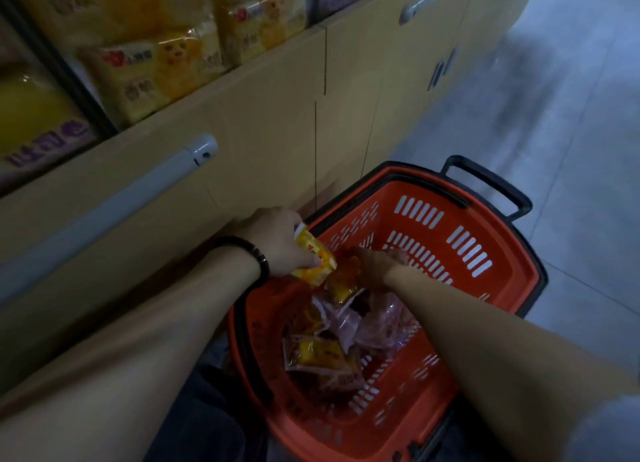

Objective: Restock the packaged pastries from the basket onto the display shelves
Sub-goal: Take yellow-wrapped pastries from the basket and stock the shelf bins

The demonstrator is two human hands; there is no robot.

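An orange basket [460, 240] stands on the floor beside the shelf unit, holding several small packaged pastries [322, 354] in clear and yellow wrappers. My left hand [277, 240], with a dark bracelet on the wrist, grips a yellow packaged pastry [317, 259] at the basket's left rim. My right hand [375, 264] reaches down inside the basket among the packets, its fingers curled on an orange-yellow packet [346, 281]. Larger yellow pastry bags [152, 70] fill the display shelf at the upper left.
Beige cabinet doors [263, 139] with grey bar handles [114, 205] run below the shelf on the left. The basket's black pull handle [491, 184] sticks out at its far end. Grey tiled floor [568, 115] stretches to the right. My dark trousers show at the bottom.
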